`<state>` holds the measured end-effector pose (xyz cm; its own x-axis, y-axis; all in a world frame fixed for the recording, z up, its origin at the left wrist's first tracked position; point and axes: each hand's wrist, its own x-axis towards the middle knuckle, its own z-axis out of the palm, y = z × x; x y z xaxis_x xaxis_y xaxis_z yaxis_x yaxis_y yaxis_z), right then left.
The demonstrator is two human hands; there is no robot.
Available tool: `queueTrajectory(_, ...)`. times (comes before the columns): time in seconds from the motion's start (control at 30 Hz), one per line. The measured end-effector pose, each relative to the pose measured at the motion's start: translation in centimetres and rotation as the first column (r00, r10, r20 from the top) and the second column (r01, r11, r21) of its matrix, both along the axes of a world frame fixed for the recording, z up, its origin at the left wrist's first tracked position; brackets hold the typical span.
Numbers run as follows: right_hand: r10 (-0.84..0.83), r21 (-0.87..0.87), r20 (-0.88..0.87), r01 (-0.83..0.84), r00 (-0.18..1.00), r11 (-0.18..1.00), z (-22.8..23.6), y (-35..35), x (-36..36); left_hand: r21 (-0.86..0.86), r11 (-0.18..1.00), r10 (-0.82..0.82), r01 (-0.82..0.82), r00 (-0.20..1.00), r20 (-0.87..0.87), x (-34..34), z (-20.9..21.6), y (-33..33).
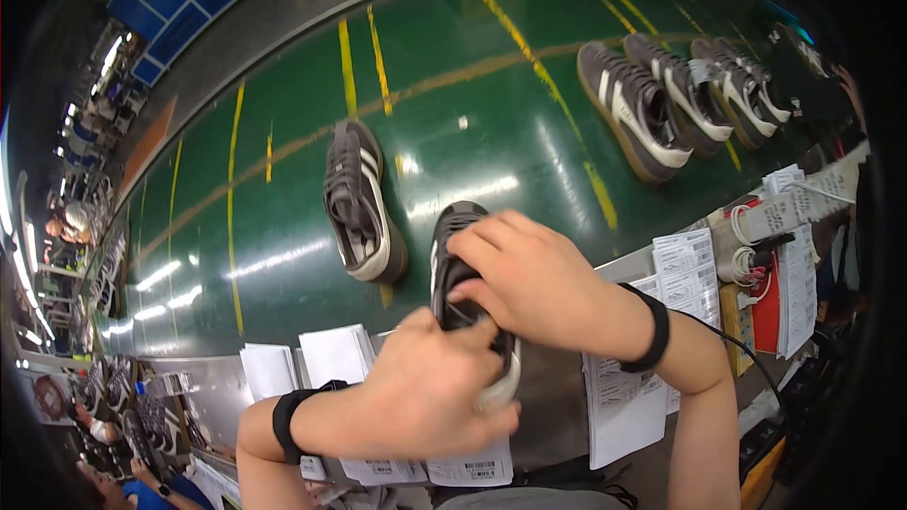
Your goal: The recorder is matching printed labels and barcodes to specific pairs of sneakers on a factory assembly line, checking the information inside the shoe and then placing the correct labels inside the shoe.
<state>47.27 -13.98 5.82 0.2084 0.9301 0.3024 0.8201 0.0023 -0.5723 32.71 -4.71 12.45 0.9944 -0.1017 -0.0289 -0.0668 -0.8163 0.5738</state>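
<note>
A dark sneaker [459, 219] with a pale stripe and light sole lies toe away from me at the near edge of the green belt. My right hand [520, 269] is closed over its lace area, thumb at the opening. My left hand [430, 382], slightly blurred, grips the heel end, with its forefinger at the collar. Both hands hide much of the shoe's middle and heel. Just left of it rests another dark sneaker [351, 198] with pale stripes, touched by neither hand. Each wrist wears a black band.
Several similar sneakers [631, 109] stand in a row at the far right of the green belt [501, 123]. Printed label sheets [625, 406] and white papers [335, 355] lie along the near metal edge. Cables [746, 260] sit at right. Another person [142, 494] and more shoes are at lower left.
</note>
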Motion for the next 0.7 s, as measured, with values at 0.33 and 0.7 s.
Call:
queueTrajectory(0.33,0.113,0.057,-0.545,-0.098,0.831,0.994,-1.3,3.2,2.6,-0.090,0.993,0.080,-0.080,0.997,-0.006,-1.0,-0.3,-1.2)
queueTrajectory(0.7,0.218,0.221,-0.037,-0.205,0.975,0.953,0.6,3.4,4.1,-0.211,0.977,0.076,0.033,0.870,0.487,-1.4,-2.4,2.3)
